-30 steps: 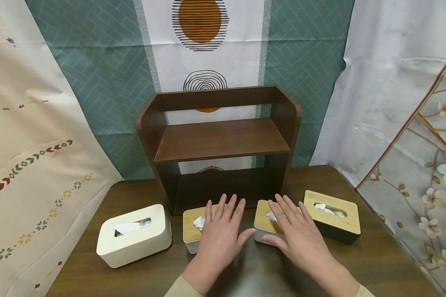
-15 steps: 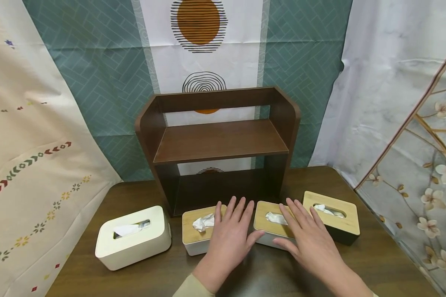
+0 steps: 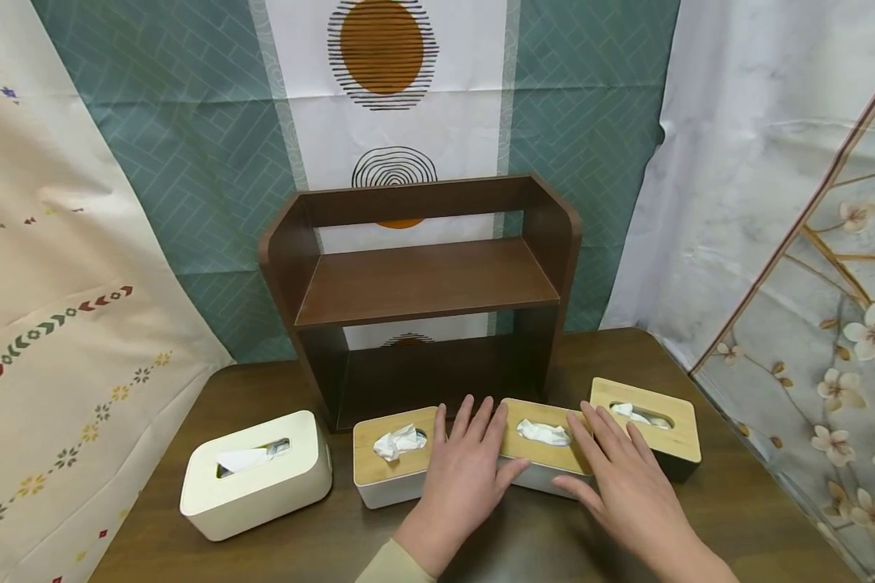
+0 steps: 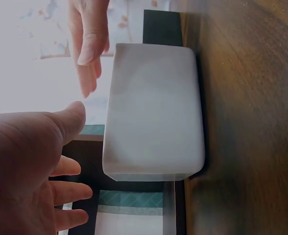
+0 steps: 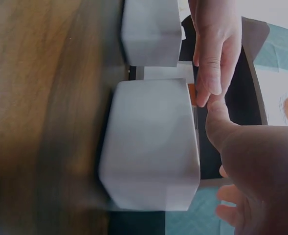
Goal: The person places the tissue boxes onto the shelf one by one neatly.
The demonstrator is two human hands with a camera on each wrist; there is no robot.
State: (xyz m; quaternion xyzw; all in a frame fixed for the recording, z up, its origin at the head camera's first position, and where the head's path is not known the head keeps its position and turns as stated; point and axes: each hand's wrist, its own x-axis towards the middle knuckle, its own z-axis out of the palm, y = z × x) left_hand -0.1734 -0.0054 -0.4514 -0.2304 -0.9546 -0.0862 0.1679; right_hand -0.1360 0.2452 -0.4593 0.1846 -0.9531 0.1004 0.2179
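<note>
Two grey-white tissue boxes with wooden lids, the left one [image 3: 382, 474] and the right one [image 3: 550, 460], stand side by side, white tissue poking out of each. My left hand [image 3: 467, 470], fingers straight and slightly spread, overlaps the left box's right end and the gap between them. My right hand [image 3: 627, 482] stretches over the right end of the right box. Both wrist views show the hands above the right box's side [image 4: 153, 112], thumbs pointing toward each other. Neither hand grips anything.
A cream tissue box [image 3: 284, 482] stands at the left of the table [image 3: 262, 551]. Beyond my right hand is a dark tissue box with a wooden lid [image 3: 674, 441]. A brown two-tier shelf [image 3: 430, 279] stands behind the boxes, with hanging cloths around it.
Both hands have drifted to the right, so more of the two middle boxes' lids and tissues shows. The boxes have stayed in place, and the head view has shifted slightly.
</note>
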